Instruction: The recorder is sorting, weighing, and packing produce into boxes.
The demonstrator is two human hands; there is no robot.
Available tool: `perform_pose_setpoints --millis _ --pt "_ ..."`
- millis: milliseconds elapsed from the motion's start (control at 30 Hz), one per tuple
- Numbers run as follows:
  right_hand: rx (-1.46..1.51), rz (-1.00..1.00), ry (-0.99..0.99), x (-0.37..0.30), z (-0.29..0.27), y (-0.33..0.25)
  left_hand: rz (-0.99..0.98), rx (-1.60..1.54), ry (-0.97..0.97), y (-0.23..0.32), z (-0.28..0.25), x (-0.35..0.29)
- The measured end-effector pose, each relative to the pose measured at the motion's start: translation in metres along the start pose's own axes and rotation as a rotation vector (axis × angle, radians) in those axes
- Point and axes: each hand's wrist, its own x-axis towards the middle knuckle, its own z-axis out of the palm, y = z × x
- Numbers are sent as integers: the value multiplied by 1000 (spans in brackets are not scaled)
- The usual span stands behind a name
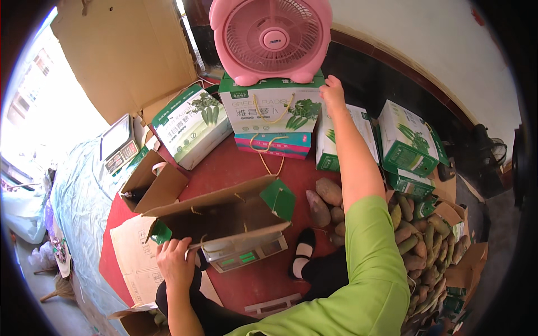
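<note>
An open cardboard carton [224,215] with green end flaps and cord handles stands in front of me, its inside dark and seemingly bare. My left hand [175,263] grips the near left edge of this carton, fingers curled over the rim. Stretched far forward, my right hand [333,94] is at the right side of a pink fan [274,39], by the upper corner of the printed radish carton [269,109] under it. Its fingers are bent together, and what they hold, if anything, is hidden.
Closed white-and-green cartons stand at the left [193,126] and right [406,137]. A pink-and-blue box [274,144] supports the fan's carton. Radishes [420,246] lie heaped at right, with several tubers [328,193] nearby. A scale [117,143] and small open box [151,182] sit at left.
</note>
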Motion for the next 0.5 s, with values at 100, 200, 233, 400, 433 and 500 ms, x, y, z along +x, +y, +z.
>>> perform_pose_setpoints --millis 100,200,233,400,433,500 --pt "-18 -126 38 47 6 17 13 1 3 2 2 4" --pt "-126 -155 87 75 16 27 1 16 -10 2 2 7" --pt "-123 -152 86 81 21 29 -7 19 -17 2 2 6" --pt "-40 -153 -98 94 29 31 -20 19 -27 2 5 9" --pt "-39 -147 -101 93 33 29 -23 23 -31 1 4 10" --pt "-56 -96 -114 94 32 27 -15 24 -19 2 5 11"
